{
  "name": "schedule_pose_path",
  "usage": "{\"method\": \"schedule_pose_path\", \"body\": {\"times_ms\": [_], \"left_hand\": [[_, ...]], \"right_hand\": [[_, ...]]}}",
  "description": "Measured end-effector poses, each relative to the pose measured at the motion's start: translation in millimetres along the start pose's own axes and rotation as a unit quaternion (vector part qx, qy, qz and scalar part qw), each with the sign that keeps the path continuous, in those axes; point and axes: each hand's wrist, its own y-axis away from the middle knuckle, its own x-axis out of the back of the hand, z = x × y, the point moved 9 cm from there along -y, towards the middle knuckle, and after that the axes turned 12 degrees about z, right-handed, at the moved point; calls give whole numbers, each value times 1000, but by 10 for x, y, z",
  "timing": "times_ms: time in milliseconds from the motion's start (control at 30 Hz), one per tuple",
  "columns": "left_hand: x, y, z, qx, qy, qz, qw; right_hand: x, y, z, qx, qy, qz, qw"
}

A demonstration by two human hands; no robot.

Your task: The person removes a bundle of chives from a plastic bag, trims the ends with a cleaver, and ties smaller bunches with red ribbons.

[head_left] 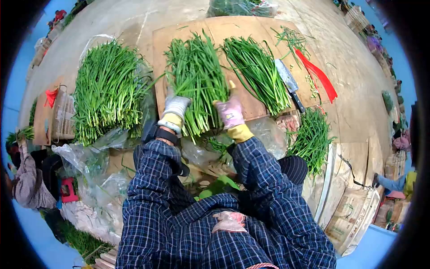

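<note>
A thick bundle of garlic chives (199,76) lies on the brown board (165,33), leaf tips pointing away from me and cut ends over the near edge. My left hand (177,110), in a pale glove with a yellow cuff, grips the bundle's left side, its fingers partly hidden by leaves. On the right side, my right hand (230,111), in a pinkish glove, clasps it with one finger sticking up. A second bundle of chives (257,71) lies to the right, beside a knife (286,76) with a black handle. Red ribbons (318,76) lie past the knife.
A large pile of chives (107,85) stands at left on plastic sheeting. More loose chives (312,139) are at my right knee. Clear plastic bags (85,157) lie near my left. A crate (351,217) sits at lower right, and another person (33,177) is at far left.
</note>
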Motion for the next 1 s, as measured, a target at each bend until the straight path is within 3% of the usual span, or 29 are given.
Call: {"method": "schedule_pose_path", "body": {"times_ms": [33, 67, 133, 167, 200, 233, 267, 300, 333, 367, 400, 433, 500, 533, 567, 700, 733, 767, 833, 900, 933, 967, 1000], "left_hand": [[-263, -115, -209, 47, 0, -106, 993], [39, 46, -259, 106, 136, -12, 985], [505, 423, -66, 105, 126, 56, 985], [563, 448, -39, 93, 101, 84, 987], [624, 520, 21, 121, 115, 63, 984], [559, 476, -22, 95, 175, 49, 979], [563, 479, -40, 109, 202, 33, 973], [555, 480, -47, 124, 229, 16, 965], [477, 449, -86, 124, 232, 15, 965], [596, 415, -26, 69, 278, 106, 952], [636, 392, -11, 43, 282, 147, 947], [741, 421, 62, 16, 283, 187, 940], [944, 572, 267, -15, 272, 234, 933], [905, 626, 335, 27, 363, 172, 916], [730, 483, 214, 28, 292, 176, 940], [870, 504, 217, -8, 250, 256, 934], [886, 488, 179, 4, 259, 260, 930], [896, 480, 153, 17, 269, 262, 927], [876, 401, 75, 60, 442, 244, 861], [1060, 439, 87, 86, 465, 241, 847], [1015, 371, 0, 25, 532, 286, 797], [1132, 431, 52, 7, 491, 330, 806], [1147, 457, 94, 5, 542, 313, 780]], "right_hand": [[32, -117, 116, 77, -25, 34, 996], [66, -209, 240, 155, -44, 67, 985], [197, -178, 200, 85, 24, -36, 995], [289, -155, 85, 146, 64, -8, 987], [419, -104, -95, 131, 110, -38, 985], [529, -75, -236, 116, 157, -68, 978], [514, -149, -473, 247, 81, -18, 966], [581, -347, -282, 188, 161, -12, 969], [654, -427, -444, 258, 119, 25, 959], [743, -496, -687, 325, 76, 62, 941], [690, -670, -781, 293, 41, 35, 955], [608, -803, -969, 259, 6, 8, 966], [235, -1238, -1195, 282, 59, -1, 958], [20, -1414, -1299, 255, 131, -16, 958], [-243, -1628, -1349, 282, 180, -15, 942], [-1088, -2196, -1274, 218, 356, -66, 906], [-1375, -2453, -1107, 231, 364, -87, 898], [-1626, -2580, -1084, 290, 415, -121, 854], [-1368, -2677, -985, 136, 253, -149, 946], [-975, -2611, -1283, 295, 136, -121, 938], [-718, -2464, -1247, 207, -26, -175, 962], [-451, -2300, -1223, 107, -188, -212, 953], [-73, -2099, -1395, 162, -31, -153, 974]]}}
